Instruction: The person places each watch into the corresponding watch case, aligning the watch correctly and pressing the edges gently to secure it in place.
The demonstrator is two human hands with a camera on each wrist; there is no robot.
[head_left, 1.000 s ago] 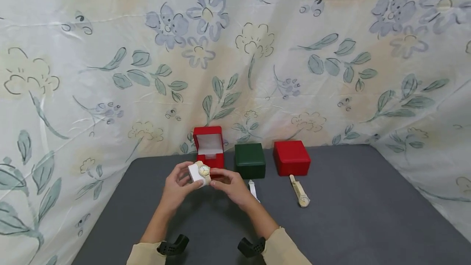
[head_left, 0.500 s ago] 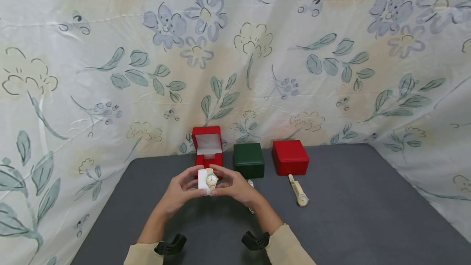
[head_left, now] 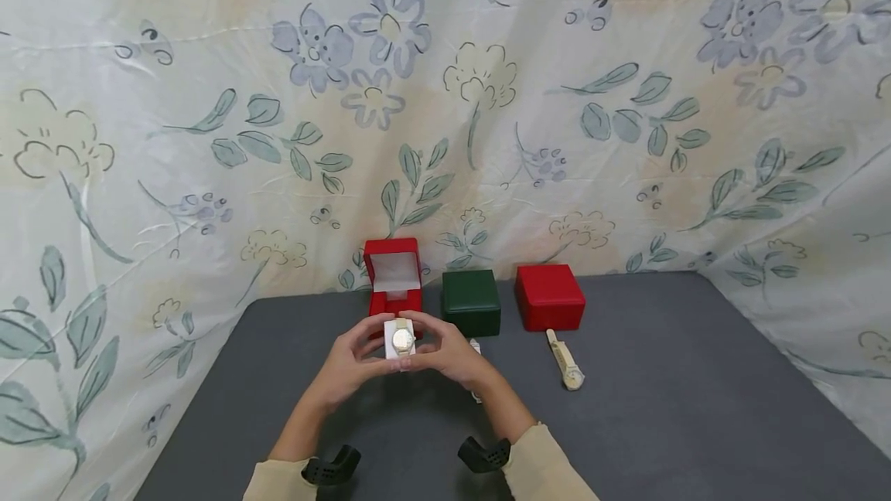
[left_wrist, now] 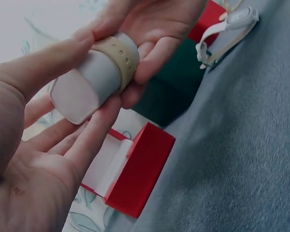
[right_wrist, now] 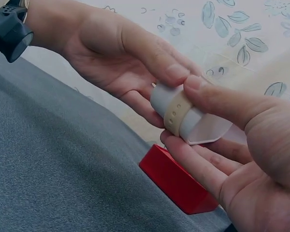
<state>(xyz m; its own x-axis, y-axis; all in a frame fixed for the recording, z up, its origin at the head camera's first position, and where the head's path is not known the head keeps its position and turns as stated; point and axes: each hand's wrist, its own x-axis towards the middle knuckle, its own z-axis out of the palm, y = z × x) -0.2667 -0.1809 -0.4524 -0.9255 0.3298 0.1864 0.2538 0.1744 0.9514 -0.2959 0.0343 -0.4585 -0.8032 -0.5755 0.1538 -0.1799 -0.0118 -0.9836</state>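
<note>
A wristwatch (head_left: 402, 341) with a cream strap is wrapped around a white cushion (left_wrist: 75, 96), its dial facing me in the head view. My left hand (head_left: 351, 366) grips one end of the cushion between thumb and fingers. On the other side, my right hand (head_left: 448, 350) pinches cushion and strap, the two thumbs meeting at the near edge. Strap holes show on the cream strap (right_wrist: 176, 113) in the right wrist view. Just behind the hands stands a red watch box (head_left: 393, 247) with its lid raised and a pale lining; the hands partly cover its base.
A closed green box (head_left: 472, 302) and a closed red box (head_left: 551, 298) stand right of the raised-lid box. A white watch (left_wrist: 241, 18) lies partly behind my right arm. Another cream watch (head_left: 566, 362) lies before the closed red box. Floral cloth (head_left: 522, 99) hangs behind the grey table (head_left: 661, 393).
The watch and cushion have turned from tilted to nearly upright and shifted slightly right. Both hands have kept hold of them, the right hand moving a little rightward. The boxes have not moved.
</note>
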